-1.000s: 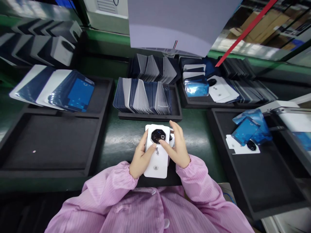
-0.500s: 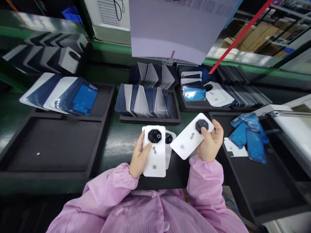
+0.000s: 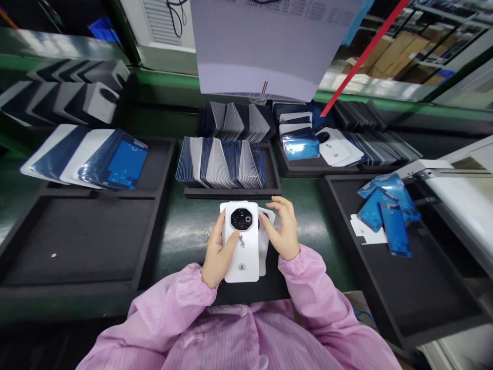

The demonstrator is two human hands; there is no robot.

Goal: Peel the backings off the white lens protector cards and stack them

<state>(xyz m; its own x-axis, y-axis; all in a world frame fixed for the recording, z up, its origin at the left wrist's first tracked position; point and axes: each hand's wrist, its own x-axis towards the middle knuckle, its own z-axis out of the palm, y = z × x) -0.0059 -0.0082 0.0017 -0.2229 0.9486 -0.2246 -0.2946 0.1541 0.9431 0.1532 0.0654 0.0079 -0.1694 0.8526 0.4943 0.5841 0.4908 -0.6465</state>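
My left hand (image 3: pixel 219 252) grips white phone back covers by their left side, its thumb on the front one. That front white cover (image 3: pixel 249 252) is upright, with a black octagonal camera plate near its top and dark markings below. Behind it, another white edge shows at the left. A further pale cover (image 3: pixel 263 249) sticks out at the right, tilted and partly hidden. My right hand (image 3: pixel 283 226) is at the top of this pale cover, thumb over its camera area and fingers spread apart above its corner.
A dark tray of tightly packed covers (image 3: pixel 188 192) stands just ahead. Blue film pieces (image 3: pixel 396 228) lie in the right tray (image 3: pixel 431 293). Fanned covers (image 3: pixel 90 154) rest on the left tray (image 3: pixel 150 231). White and blue-filmed covers (image 3: pixel 300 144) sit in a back tray.
My right hand has moved left to the pale cover, and the white cover it held is no longer in it. My left hand keeps its grip. The whole view has shifted slightly.
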